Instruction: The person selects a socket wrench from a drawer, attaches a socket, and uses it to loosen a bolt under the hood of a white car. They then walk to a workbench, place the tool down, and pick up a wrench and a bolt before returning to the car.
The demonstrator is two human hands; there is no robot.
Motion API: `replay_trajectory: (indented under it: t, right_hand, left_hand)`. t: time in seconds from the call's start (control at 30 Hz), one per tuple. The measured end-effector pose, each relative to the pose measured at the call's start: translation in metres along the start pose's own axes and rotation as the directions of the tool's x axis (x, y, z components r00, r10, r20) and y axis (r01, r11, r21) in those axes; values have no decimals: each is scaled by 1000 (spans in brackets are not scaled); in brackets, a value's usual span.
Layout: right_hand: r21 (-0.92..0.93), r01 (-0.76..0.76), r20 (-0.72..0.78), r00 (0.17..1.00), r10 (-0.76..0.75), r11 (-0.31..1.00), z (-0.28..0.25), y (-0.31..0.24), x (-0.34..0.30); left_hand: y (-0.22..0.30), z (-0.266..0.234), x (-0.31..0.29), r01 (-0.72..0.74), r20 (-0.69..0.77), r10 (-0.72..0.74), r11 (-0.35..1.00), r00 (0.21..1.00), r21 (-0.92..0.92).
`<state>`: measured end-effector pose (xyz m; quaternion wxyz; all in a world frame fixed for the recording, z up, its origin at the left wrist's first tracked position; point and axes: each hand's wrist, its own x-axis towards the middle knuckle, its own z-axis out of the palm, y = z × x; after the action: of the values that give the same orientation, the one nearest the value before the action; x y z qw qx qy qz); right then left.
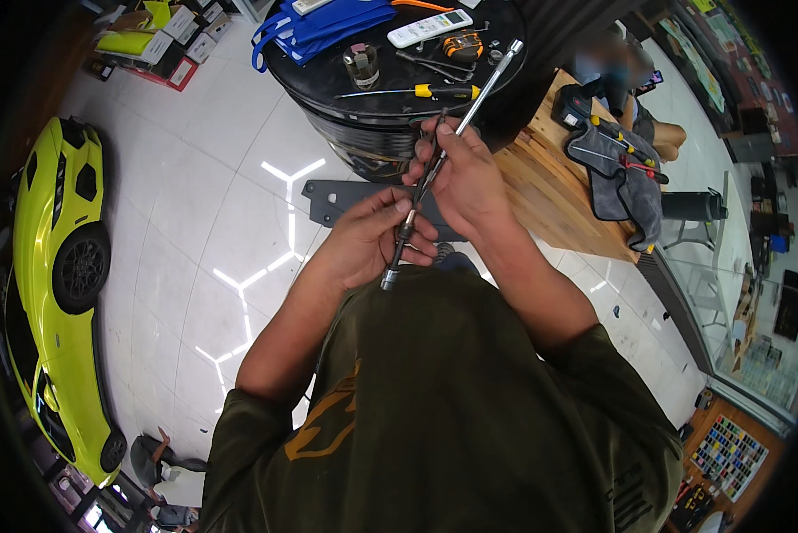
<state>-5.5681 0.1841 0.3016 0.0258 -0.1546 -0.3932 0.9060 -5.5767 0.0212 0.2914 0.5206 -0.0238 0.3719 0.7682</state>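
Observation:
In front of my chest, a long chrome socket extension bar (pixel 480 105) slants from the upper right to the lower left, with a socket on its lower end. My left hand (pixel 383 231) is closed around its lower part, just above that socket. Higher up, my right hand (pixel 465 173) pinches it with thumb and fingers. A thin dark piece shows beside the bar at my right fingertips; its kind I cannot make out. The bar's upper end reaches over the edge of a round black table (pixel 328 99).
On the table lie a screwdriver (pixel 443 91), a glass (pixel 361 67), a white remote (pixel 430 28) and a blue bag (pixel 328 31). A dark panel (pixel 326 202) is below my hands. Right: wooden bench (pixel 541 191), grey towel (pixel 625 191), seated person. Left: lime-green car (pixel 66 346), another person.

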Motion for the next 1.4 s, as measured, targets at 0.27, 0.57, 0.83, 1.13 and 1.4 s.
replay_trajectory:
  t: [0.27,0.57,0.83,1.13,1.4]
  right_hand:
    - [96,164,-258,957,-135,982,11,-14,22]
    - [121,247,-292,934,-204,961,30,-34,51]
    - [219,263,-202,954,-220,940,42,-48,42]
    - [266,203,-109,978,-180,942,55,-51,40]
    - [6,722,-72,690,-720,692,2,-214,53]
  left_hand:
    - [-37,8,-6,-57,-147,175,809,974,585]
    - [-16,17,-7,-179,-157,280,867,947,465]
    - [-5,21,-20,-232,-103,406,691,908,685]
    - [11,40,-19,-228,-53,569,412,820,882]
    - [-15,-23,-61,-219,-240,383,830,892,514]
